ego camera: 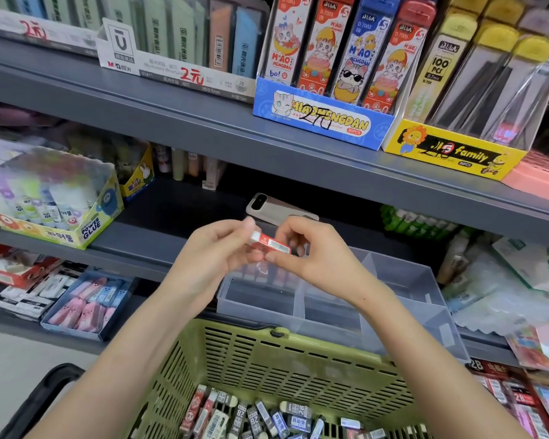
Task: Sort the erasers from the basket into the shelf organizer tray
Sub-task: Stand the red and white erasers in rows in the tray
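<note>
Two hands pinch one red eraser: your left hand has its white end, your right hand the other end, fingers curled on it. You hold it over the clear organizer tray, maybe to pick a slot. More erasers wait in the green basket.

Blue box: MIAOMENGDAN
Yellow box: family
Glue box: POWER GLUE
Lead tube: 100 PCS
Basket erasers: 2B
</note>
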A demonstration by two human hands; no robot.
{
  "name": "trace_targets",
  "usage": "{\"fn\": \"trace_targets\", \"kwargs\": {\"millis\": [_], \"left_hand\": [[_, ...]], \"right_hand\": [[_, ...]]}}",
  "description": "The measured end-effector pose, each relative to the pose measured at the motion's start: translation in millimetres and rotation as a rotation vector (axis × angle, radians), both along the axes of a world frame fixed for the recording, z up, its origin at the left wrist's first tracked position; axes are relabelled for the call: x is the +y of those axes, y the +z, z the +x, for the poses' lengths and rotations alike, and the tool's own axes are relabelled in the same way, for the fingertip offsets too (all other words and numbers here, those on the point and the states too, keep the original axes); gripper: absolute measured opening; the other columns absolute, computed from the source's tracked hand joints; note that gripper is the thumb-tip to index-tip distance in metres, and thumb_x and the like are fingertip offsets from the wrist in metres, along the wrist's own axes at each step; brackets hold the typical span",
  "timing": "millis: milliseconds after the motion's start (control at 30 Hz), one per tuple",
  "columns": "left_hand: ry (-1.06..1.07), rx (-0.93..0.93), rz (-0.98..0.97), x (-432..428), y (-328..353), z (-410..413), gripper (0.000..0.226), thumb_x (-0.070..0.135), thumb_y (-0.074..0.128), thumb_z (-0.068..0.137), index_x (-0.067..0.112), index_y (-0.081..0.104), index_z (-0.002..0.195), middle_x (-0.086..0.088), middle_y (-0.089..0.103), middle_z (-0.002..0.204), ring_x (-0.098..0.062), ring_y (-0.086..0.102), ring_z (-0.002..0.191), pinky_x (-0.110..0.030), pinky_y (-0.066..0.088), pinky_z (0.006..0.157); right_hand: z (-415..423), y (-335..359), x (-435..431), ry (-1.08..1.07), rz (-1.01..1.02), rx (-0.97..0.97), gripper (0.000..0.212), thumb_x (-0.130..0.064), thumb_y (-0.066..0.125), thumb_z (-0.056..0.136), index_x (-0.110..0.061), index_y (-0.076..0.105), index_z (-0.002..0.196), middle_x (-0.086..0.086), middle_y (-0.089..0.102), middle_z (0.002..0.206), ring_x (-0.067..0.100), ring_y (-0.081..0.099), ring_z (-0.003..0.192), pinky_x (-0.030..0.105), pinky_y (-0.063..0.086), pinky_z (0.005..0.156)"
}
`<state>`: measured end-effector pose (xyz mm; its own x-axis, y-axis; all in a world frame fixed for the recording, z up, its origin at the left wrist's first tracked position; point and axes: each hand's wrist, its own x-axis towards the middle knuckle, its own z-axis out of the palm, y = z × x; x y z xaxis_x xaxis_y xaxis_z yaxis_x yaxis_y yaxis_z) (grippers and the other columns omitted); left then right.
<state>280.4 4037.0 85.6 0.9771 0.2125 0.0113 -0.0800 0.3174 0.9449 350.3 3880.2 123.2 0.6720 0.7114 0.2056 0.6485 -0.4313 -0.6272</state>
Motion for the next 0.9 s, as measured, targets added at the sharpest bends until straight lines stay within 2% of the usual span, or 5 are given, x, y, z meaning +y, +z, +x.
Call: {"fn": "trace_targets", "kwargs": {"millis": [200,333,467,567,900], "left_hand": [[0.195,0.011,0.323,-15.7,2.9,12.9,0.032,0.035,0.073,0.076,0.008,0.064,0.090,-0.006,0.072,0.071,-0.018,0.067,0.060,-0.023,0.053,0.059],[0.287,-0.012,0.809,-6.6,-11.8,14.0,0.009,0.036,0.057,0.090,0.029,0.062,0.088,0.012,0.069,0.086,0.000,0.061,0.085,-0.016,0.043,0.076],[0.268,-0.063,1.130,7.5,-29.9,4.2,0.030,0.039,0.049,0.093,0.020,0.069,0.103,0.007,0.064,0.107,-0.016,0.053,0.104,-0.028,0.036,0.087],[0.194,-0.041,1.211,12.3,-33.1,-1.8,0.053,0.054,0.037,0.086,0.020,0.070,0.109,0.006,0.062,0.115,-0.017,0.052,0.110,-0.034,0.037,0.095],[0.180,-0.010,1.140,13.1,-42.8,-3.8,0.030,0.035,0.052,0.094,0.022,0.066,0.117,0.007,0.059,0.122,-0.014,0.046,0.118,-0.034,0.033,0.103]], "right_hand": [[3.2,-3.0,1.9,-0.021,-0.114,-0.108,0.023,-0.012,0.071,0.074,-0.021,0.056,0.090,-0.004,0.060,0.074,0.017,0.058,0.071,0.037,0.050,0.072],[26.4,-16.7,3.3,-0.233,-0.055,0.047,0.019,-0.014,0.068,0.078,-0.026,0.053,0.080,-0.013,0.062,0.068,0.012,0.062,0.071,0.029,0.050,0.073],[39.8,-37.5,8.8,-0.260,-0.211,-0.012,0.007,-0.023,0.063,0.084,-0.022,0.061,0.090,-0.006,0.068,0.084,0.017,0.056,0.091,0.027,0.042,0.077],[41.9,-46.7,13.0,-0.295,-0.216,-0.061,0.014,-0.021,0.061,0.085,-0.018,0.059,0.099,0.000,0.070,0.086,0.022,0.052,0.096,0.030,0.040,0.082],[44.6,-50.0,14.1,-0.282,-0.380,-0.020,0.011,-0.033,0.062,0.086,-0.023,0.064,0.087,-0.004,0.072,0.090,0.018,0.062,0.094,0.030,0.033,0.097]]}}
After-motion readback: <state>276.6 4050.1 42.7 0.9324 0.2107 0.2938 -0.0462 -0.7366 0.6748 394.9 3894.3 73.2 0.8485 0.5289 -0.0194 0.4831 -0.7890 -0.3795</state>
